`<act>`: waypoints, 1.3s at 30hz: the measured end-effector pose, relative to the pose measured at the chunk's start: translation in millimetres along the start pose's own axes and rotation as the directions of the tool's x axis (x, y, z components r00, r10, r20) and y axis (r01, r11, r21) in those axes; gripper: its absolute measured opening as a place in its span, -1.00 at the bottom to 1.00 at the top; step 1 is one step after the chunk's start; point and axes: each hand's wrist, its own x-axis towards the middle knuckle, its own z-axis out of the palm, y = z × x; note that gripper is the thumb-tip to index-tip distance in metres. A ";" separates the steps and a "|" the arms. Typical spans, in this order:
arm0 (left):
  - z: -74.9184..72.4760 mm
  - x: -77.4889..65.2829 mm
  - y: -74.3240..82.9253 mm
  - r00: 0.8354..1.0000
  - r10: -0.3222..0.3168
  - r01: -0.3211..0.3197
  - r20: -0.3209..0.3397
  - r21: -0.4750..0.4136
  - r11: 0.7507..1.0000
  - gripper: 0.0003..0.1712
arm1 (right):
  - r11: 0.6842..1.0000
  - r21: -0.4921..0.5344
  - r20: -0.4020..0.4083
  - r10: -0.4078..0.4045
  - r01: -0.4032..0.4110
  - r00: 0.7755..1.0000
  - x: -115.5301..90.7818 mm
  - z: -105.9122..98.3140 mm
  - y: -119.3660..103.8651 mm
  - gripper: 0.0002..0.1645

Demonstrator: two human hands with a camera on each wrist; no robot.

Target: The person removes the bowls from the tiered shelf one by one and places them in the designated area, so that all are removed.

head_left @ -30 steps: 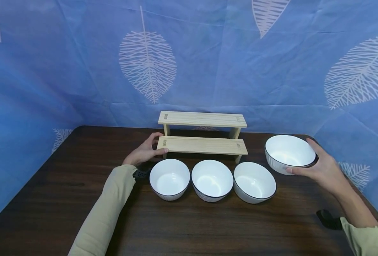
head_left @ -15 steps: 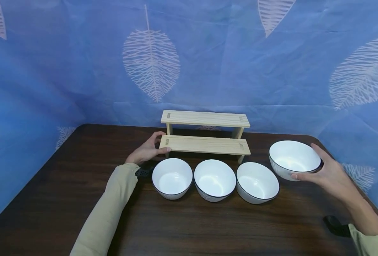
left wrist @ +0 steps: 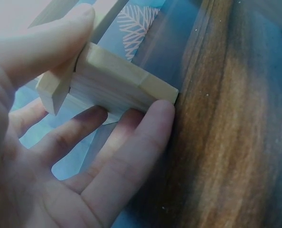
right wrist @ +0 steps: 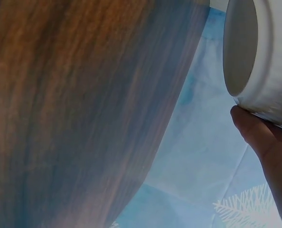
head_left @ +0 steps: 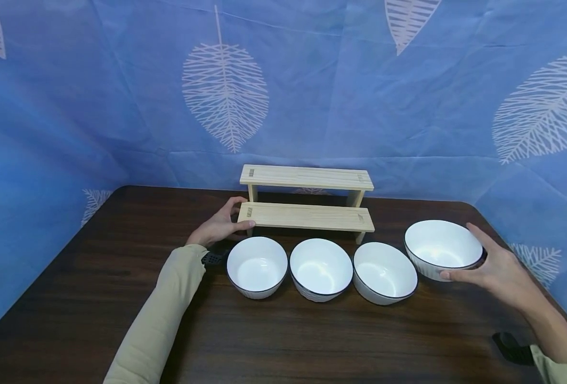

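A two-tier wooden shelf [head_left: 307,216] stands at the back of the table. My left hand [head_left: 221,223] grips the left end of its lower tier. In the left wrist view, the thumb [left wrist: 60,40] lies over the board and the fingertips touch the wooden leg [left wrist: 112,80]. On the right, my right hand [head_left: 499,272] holds a white bowl [head_left: 442,245] with a dark rim, thumb on the near side and fingers mostly hidden behind. The bowl's underside [right wrist: 240,47] shows in the right wrist view, so it hangs raised off the table.
Three similar white bowls stand in a row before the shelf: a left one [head_left: 257,266], a middle one [head_left: 321,269] and a right one [head_left: 384,272], which is close to the held bowl. A blue leaf-patterned cloth [head_left: 312,80] hangs behind the dark wooden table [head_left: 288,341].
The right hand has brought its bowl nearer to the person and slightly to the right. The left hand keeps its grip on the shelf, and the three bowls in the row stay put.
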 end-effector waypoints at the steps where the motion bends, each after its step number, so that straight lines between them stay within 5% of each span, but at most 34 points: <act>1: 0.1 0.3 -0.4 1.000 0.001 -0.001 -0.001 0.006 1.000 -0.11 | 1.000 -0.002 0.010 0.007 -0.007 1.000 -0.7 0.1 0.9 0.49; 13: -1.5 1.3 -2.3 1.000 -0.003 0.002 0.008 0.004 1.000 -0.10 | 0.997 -0.013 0.067 0.081 -0.081 0.994 -5.4 2.6 5.0 0.50; 26: -1.0 -1.4 -0.3 1.000 -0.001 0.001 0.002 0.018 1.000 -0.12 | 0.997 -0.018 0.144 0.076 -0.074 0.987 -5.7 1.7 15.3 0.45; 39: -2.3 -3.1 -0.8 1.000 0.005 -0.005 -0.001 0.053 0.999 -0.11 | 0.992 0.108 0.263 -0.093 0.066 0.960 -13.5 7.8 28.6 0.26</act>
